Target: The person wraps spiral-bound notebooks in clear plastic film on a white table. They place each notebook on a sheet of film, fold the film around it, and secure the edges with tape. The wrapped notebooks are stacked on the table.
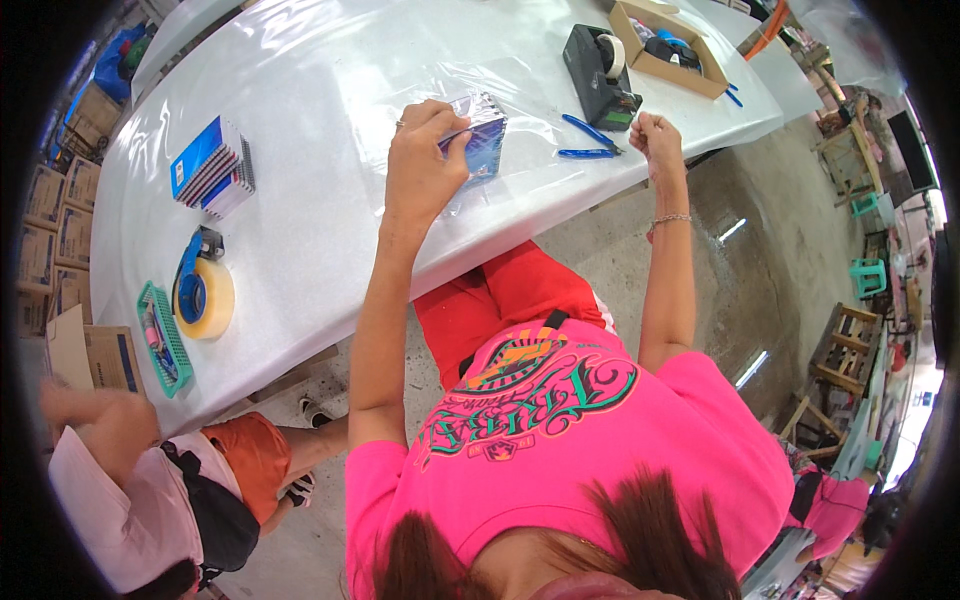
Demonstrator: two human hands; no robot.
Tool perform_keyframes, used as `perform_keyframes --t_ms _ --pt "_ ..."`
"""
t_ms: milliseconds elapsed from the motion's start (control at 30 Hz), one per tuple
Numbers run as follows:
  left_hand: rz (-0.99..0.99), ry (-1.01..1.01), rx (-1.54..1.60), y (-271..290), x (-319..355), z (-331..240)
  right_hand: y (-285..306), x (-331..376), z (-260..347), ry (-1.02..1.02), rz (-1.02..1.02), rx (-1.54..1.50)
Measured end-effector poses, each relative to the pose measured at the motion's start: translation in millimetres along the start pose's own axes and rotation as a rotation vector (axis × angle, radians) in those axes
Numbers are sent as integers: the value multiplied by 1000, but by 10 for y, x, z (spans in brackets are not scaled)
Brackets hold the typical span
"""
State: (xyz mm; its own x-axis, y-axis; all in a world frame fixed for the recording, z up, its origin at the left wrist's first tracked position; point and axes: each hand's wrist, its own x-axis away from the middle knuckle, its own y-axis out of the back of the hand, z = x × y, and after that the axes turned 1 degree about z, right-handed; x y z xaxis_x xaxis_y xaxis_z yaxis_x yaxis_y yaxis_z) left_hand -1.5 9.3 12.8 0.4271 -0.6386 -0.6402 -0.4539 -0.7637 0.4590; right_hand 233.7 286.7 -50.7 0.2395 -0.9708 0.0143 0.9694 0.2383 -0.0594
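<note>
A stack of spiral notebooks with blue covers rests near the table's front edge, with clear plastic film around it and spread beside it. My left hand is closed at the stack's left side, its fingers curled and pinching the film over the notebooks. To the right, my right hand is raised by the front of a black tape dispenser, thumb and fingertips pressed together. Whatever is between those fingertips is too small to make out. Blue-handled cutters lie open between the notebooks and my right hand.
Another notebook stack stands at left on the white-covered table. Nearer are a tape roll in a blue holder and a green basket. A cardboard box sits behind the dispenser. Another person is at lower left.
</note>
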Motion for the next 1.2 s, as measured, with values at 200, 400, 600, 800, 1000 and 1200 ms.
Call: perform_keyframes --t_ms 200,400,600,800,1000,1200 --pt "-15 -22 -5 -47 4 27 284 -24 -299 169 -152 747" --pt "-55 54 125 -17 63 96 -1049 1087 607 54 394 87" --pt "-84 3 106 -60 71 115 -1661 1389 763 147 520 172" --pt "-110 -20 91 -73 94 119 -1756 1401 767 245 451 392" --pt "-115 -16 102 -84 148 133 -1764 1364 824 315 471 569" --pt "44 -118 -206 -55 142 7 -1782 1351 744 399 391 572"
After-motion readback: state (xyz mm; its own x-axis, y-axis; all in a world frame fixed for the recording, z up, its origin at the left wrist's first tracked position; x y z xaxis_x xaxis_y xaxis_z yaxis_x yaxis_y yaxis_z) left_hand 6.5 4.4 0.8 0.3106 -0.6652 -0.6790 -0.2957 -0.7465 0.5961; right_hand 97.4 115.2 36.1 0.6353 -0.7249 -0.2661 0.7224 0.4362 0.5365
